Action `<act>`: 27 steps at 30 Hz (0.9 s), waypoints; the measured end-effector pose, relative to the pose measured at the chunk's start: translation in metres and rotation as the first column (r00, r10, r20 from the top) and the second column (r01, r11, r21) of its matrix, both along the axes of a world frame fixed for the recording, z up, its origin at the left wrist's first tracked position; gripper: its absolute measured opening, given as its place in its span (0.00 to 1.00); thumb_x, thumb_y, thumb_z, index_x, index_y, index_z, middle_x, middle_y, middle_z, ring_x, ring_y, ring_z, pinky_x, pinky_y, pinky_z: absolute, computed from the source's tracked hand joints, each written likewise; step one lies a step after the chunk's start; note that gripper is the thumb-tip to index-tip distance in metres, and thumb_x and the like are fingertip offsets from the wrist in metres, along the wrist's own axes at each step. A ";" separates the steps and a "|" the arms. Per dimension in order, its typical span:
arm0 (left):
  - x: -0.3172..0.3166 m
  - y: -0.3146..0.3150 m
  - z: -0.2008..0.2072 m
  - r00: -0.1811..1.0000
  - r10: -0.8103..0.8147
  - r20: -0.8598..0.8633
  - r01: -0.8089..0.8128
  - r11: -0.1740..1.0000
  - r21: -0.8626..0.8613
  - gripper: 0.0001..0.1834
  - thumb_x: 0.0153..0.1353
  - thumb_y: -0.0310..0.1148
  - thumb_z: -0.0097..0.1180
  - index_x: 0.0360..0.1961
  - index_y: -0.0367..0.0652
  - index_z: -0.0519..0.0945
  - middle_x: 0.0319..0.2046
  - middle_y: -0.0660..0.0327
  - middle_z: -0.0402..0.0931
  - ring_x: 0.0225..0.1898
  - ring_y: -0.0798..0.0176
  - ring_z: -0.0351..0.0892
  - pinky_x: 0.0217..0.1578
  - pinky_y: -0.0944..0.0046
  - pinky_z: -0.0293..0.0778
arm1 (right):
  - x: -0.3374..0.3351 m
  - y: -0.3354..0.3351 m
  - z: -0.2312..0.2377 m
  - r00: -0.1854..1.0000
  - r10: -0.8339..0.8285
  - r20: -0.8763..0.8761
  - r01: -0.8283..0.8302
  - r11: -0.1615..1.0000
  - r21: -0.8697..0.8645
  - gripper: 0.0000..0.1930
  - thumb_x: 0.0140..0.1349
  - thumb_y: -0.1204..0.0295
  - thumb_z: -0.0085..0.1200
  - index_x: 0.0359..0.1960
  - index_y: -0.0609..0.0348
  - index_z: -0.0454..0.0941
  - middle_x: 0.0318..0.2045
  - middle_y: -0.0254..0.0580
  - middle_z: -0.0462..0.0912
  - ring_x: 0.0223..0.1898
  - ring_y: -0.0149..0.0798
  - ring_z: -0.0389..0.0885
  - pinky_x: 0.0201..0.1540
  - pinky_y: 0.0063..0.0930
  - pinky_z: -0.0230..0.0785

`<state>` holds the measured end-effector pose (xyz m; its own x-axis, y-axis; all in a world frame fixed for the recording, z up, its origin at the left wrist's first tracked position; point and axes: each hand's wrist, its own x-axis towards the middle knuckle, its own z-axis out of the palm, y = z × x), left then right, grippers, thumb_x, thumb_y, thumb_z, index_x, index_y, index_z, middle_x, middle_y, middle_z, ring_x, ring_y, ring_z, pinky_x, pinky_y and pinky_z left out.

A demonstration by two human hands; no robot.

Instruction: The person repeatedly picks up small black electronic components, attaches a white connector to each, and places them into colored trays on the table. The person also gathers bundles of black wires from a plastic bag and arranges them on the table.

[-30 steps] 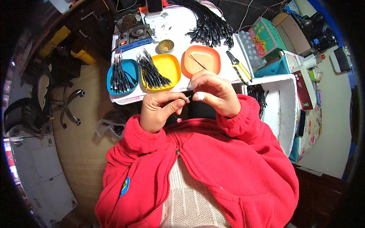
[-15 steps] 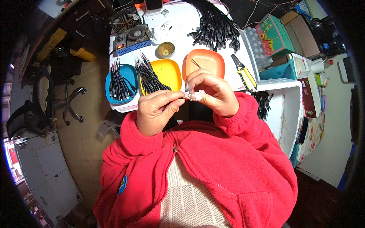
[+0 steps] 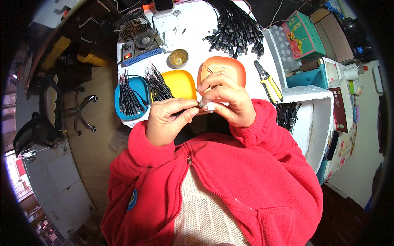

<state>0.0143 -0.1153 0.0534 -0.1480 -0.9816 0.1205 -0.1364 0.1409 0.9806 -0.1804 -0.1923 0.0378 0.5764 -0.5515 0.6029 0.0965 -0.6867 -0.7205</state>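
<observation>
Your left hand (image 3: 166,121) and right hand (image 3: 225,100) have drawn closer since a second ago, fingertips now pinched shut together on a small white-tipped black cable end (image 3: 204,105) between them, just below the orange tray (image 3: 236,67), suggesting fine work underway.

A small metal-tipped connector piece (image 3: 202,105) sits pinched between the fingertips of the left hand (image 3: 166,121) and the right hand (image 3: 225,100), level and held up close before the chest; its fine detail is too small to tell
</observation>
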 end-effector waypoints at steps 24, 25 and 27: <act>0.047 -0.163 -0.079 0.272 0.114 0.956 0.287 0.938 -0.193 0.05 0.51 0.27 0.58 0.22 0.36 0.79 0.31 0.52 0.73 0.28 0.48 0.78 0.30 0.54 0.73 | -0.031 -0.007 -0.047 0.983 -0.153 -0.106 0.186 0.790 0.584 0.08 0.61 0.80 0.48 0.41 0.65 0.77 0.35 0.41 0.81 0.30 0.27 0.78 0.32 0.19 0.70; 0.046 -0.163 -0.080 0.252 0.102 0.962 0.290 0.941 -0.175 0.04 0.51 0.25 0.57 0.22 0.37 0.79 0.31 0.52 0.73 0.29 0.48 0.79 0.31 0.54 0.75 | -0.032 -0.007 -0.046 0.982 -0.159 -0.099 0.186 0.792 0.582 0.08 0.61 0.80 0.48 0.41 0.64 0.77 0.35 0.41 0.81 0.29 0.26 0.78 0.32 0.19 0.69; 0.045 -0.165 -0.082 0.224 0.099 0.970 0.307 0.937 -0.167 0.03 0.49 0.22 0.55 0.21 0.37 0.79 0.32 0.51 0.74 0.30 0.49 0.81 0.32 0.55 0.78 | -0.032 -0.008 -0.046 0.982 -0.161 -0.097 0.188 0.802 0.568 0.08 0.62 0.80 0.48 0.40 0.64 0.77 0.34 0.41 0.81 0.28 0.26 0.78 0.31 0.19 0.69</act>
<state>0.0593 -0.2804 -0.0285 -0.4462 -0.8940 0.0418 -0.8942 0.4472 0.0204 -0.2127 -0.2006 -0.0077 0.4548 -0.8820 0.1238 -0.0244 -0.1513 -0.9882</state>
